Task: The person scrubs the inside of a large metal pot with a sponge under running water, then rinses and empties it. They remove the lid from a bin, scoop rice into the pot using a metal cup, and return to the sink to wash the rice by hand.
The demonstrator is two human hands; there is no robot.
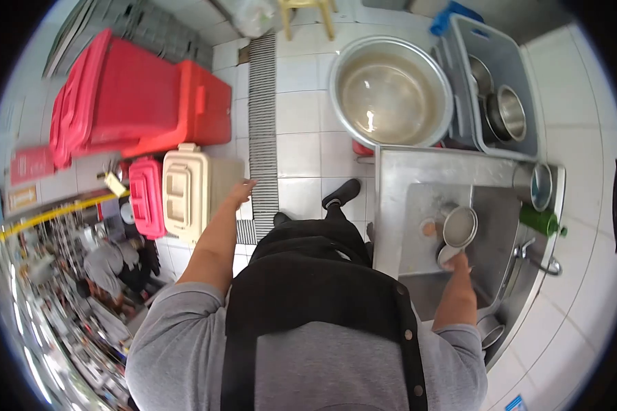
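My right hand (454, 261) reaches into the metal sink (389, 226) on the right, its fingers closed on the edge of a small pale dish (447, 255). Touching that dish, a round metal bowl (460, 227) lies in the basin near the drain (428, 227). On the other side, my left hand (241, 192) hangs over the floor beside the cream lidded bin (185, 192), its fingers apart and nothing in them.
A large metal basin (391, 92) of water stands beyond the sink. Behind the sink are a grey tub (528, 75) with bowls, a green bottle (538, 219) and a faucet (538, 257). Red bins (127, 89) stand left; a person (110, 267) bends at lower left.
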